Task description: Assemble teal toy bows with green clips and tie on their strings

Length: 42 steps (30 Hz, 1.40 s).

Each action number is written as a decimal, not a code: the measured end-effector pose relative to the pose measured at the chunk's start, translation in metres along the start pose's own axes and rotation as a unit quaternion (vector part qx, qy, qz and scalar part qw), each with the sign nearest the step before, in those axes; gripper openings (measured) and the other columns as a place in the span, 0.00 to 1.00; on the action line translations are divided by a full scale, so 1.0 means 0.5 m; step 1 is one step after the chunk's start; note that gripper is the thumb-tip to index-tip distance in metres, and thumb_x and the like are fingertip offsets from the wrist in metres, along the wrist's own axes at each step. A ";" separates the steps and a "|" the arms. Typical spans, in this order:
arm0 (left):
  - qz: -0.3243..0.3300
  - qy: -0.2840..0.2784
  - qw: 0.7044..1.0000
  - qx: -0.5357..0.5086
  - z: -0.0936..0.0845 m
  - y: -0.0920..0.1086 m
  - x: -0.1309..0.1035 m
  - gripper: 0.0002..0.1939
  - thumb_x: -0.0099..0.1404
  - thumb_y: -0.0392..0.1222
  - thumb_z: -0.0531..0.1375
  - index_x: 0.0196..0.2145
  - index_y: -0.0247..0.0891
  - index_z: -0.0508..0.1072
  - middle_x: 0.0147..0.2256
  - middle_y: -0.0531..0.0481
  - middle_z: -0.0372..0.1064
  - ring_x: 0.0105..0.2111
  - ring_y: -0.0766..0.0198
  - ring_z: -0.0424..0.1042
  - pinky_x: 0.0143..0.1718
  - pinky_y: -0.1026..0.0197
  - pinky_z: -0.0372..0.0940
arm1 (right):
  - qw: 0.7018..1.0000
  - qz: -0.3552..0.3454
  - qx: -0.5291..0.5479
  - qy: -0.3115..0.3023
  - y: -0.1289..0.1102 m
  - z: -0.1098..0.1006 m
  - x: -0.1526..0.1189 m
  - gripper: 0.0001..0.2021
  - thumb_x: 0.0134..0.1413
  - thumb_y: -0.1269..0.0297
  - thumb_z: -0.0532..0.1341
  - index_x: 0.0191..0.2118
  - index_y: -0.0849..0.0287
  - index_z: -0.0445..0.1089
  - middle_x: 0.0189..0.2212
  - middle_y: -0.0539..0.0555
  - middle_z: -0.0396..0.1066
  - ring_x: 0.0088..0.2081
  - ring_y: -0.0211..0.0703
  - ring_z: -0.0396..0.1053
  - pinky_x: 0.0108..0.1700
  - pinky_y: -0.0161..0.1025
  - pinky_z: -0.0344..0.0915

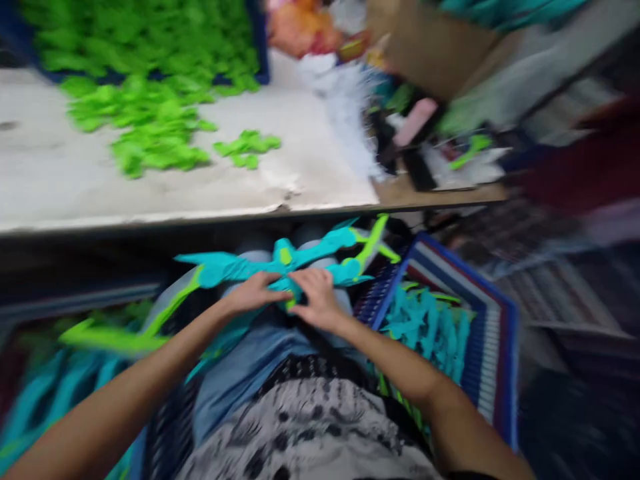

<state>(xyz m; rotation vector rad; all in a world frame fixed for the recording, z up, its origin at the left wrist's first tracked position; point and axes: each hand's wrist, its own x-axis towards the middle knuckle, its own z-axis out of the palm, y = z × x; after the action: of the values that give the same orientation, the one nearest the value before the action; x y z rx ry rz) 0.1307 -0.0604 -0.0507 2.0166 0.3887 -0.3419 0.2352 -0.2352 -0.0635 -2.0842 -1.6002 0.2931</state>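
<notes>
A turquoise plastic toy part [235,268] with lime-green ends and long spread arms lies across my lap, just below the table edge. My left hand [256,292] is on its middle from the left, fingertips pressed to the turquoise plastic. My right hand [317,299] closes around the centre from the other side, thumb and fingers pinching near a small lime-green piece [291,301]. Both hands nearly meet there. The fingers partly cover the centre, and motion blur hides its finer detail.
A white-covered table [320,170] spans ahead, with loose lime-green pieces [155,137] beside a full blue bin [263,50]. A blue-rimmed basket [511,373] at my right holds turquoise parts. More turquoise parts [60,387] lie at lower left. Clutter [415,123] covers the table's right end.
</notes>
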 end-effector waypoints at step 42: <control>-0.072 0.104 0.991 -0.051 0.108 0.000 -0.105 0.38 0.62 0.48 0.56 0.65 0.33 0.46 0.55 0.33 0.62 0.53 0.49 0.65 0.51 0.49 0.62 | 0.992 -0.001 -0.110 0.068 0.080 -0.139 0.574 0.27 0.64 0.58 0.42 0.37 0.76 0.70 0.35 0.61 0.73 0.41 0.44 0.70 0.44 0.46 0.61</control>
<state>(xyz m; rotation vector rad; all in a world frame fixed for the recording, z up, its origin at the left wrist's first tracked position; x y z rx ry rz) 0.0788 -0.1150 -0.0538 1.9348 0.6705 -0.1968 0.3835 0.0121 0.0116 -2.2120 -1.6143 -0.0285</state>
